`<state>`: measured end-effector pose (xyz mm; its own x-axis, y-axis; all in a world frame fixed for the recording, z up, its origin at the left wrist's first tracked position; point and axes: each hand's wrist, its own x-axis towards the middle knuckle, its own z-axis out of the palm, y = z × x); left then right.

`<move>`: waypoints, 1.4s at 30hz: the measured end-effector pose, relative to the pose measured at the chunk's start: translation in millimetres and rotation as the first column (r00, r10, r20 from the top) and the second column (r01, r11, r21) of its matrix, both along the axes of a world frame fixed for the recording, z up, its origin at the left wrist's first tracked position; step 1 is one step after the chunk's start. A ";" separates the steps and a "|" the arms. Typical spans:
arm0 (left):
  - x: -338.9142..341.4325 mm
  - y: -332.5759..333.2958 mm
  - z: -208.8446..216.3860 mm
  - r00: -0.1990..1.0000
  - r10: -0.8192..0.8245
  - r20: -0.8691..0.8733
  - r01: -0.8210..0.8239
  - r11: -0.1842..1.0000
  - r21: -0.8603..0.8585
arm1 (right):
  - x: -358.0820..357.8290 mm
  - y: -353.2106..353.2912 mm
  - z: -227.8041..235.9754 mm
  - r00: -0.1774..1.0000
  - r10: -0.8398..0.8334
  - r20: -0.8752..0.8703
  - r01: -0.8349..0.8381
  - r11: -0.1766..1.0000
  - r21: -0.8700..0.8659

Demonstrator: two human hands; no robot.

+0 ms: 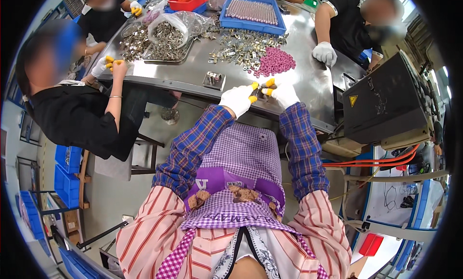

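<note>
My left hand point(239, 99), in a white glove with yellow fingertips, is closed in a pinch at the near edge of the metal table point(173, 76). Facing it, my right hand point(283, 92), gloved the same way, pinches too. Between the fingertips is a small metal part point(260, 91), partly hidden by the gloves; its exact kind is too small to make out. Just beyond my hands lies a heap of small pink rings point(277, 62), touching a spread of loose shiny metal pieces point(234, 48). Left of my left hand sits a small metal block point(213, 80).
A blue tray point(225, 24) of rod-like parts stands at the back, near a red bin point(189, 4). A bag of metal parts point(169, 33) lies to the left. Co-workers sit left and across. At right is a dark cabinet point(386, 103) with a yellow warning sign.
</note>
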<state>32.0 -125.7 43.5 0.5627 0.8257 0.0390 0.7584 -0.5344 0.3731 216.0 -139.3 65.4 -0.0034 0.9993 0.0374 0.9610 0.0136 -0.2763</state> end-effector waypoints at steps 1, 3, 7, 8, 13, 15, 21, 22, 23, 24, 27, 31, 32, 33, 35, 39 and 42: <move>0.3 0.2 2.5 1.000 -0.002 -0.013 0.002 1.000 -0.018 | 0.8 -1.2 1.3 1.000 -0.007 0.004 0.007 1.000 -0.015; -0.1 0.6 2.9 1.000 -0.005 -0.028 0.004 0.999 -0.038 | 0.1 -6.2 4.0 1.000 -0.022 0.010 0.022 0.999 -0.048; -2.7 1.3 -3.7 0.999 -0.038 0.019 0.036 0.997 0.075 | -1.1 -3.1 18.7 0.999 -0.048 0.019 0.050 0.991 -0.125; -1.9 1.8 -2.7 0.999 -0.040 0.019 0.039 0.996 0.076 | -1.0 -4.8 19.5 0.999 -0.051 0.020 0.053 0.991 -0.123; 1.2 2.7 0.0 0.999 -0.038 -0.001 0.038 0.996 0.085 | -2.3 -3.0 21.4 0.995 -0.036 0.097 0.049 0.990 -0.134; 1.1 4.1 0.1 0.995 0.011 0.103 -0.020 0.996 0.088 | -3.7 0.8 22.3 0.992 -0.026 0.125 0.044 0.989 -0.144; 8.2 4.4 3.0 1.000 -0.008 0.015 0.003 0.950 0.312 | 45.6 40.0 -61.7 0.988 0.057 -0.142 -0.078 0.986 -0.146; 10.0 7.7 3.4 0.999 -0.015 -0.051 0.033 0.923 0.382 | 52.5 48.1 -73.5 0.967 0.089 -0.238 -0.123 0.984 -0.133; 10.2 7.2 8.4 0.999 -0.012 -0.053 0.031 0.926 0.377 | 51.7 48.3 -77.0 0.966 0.090 -0.241 -0.126 0.982 -0.138; 11.5 9.4 14.6 0.996 -0.023 -0.091 0.054 0.933 0.355 | 51.6 47.9 -80.6 0.963 0.083 -0.257 -0.118 0.985 -0.127; 11.0 6.9 33.2 0.977 -0.065 -0.203 0.121 0.954 0.274 | 45.1 33.6 -89.8 0.949 0.055 -0.309 -0.092 0.990 -0.104; 5.4 16.3 13.4 0.987 -0.096 -0.131 0.132 0.943 0.305 | 35.5 33.9 -67.4 0.936 0.063 -0.347 -0.077 0.997 -0.026; 4.9 19.9 8.8 0.988 -0.110 -0.109 0.139 0.939 0.315 | 33.2 33.5 -61.0 0.932 0.064 -0.357 -0.072 0.997 -0.007; 5.7 21.7 11.7 0.988 -0.111 -0.108 0.140 0.939 0.316 | 31.9 31.5 -56.7 0.928 0.059 -0.369 -0.059 0.998 0.010; 5.6 23.4 18.3 0.988 -0.017 0.153 -0.003 0.992 0.129 | 27.2 24.9 -51.0 0.917 0.047 -0.397 -0.036 0.999 0.035; 8.3 16.0 11.0 0.895 0.176 0.409 -0.143 0.984 -0.111 | 4.8 5.3 -38.5 0.861 0.004 -0.509 0.023 0.999 0.048; 27.3 15.3 2.8 0.810 0.263 0.525 -0.240 0.964 -0.113 | -10.0 -1.8 -17.1 0.698 -0.078 -0.712 0.160 0.986 0.049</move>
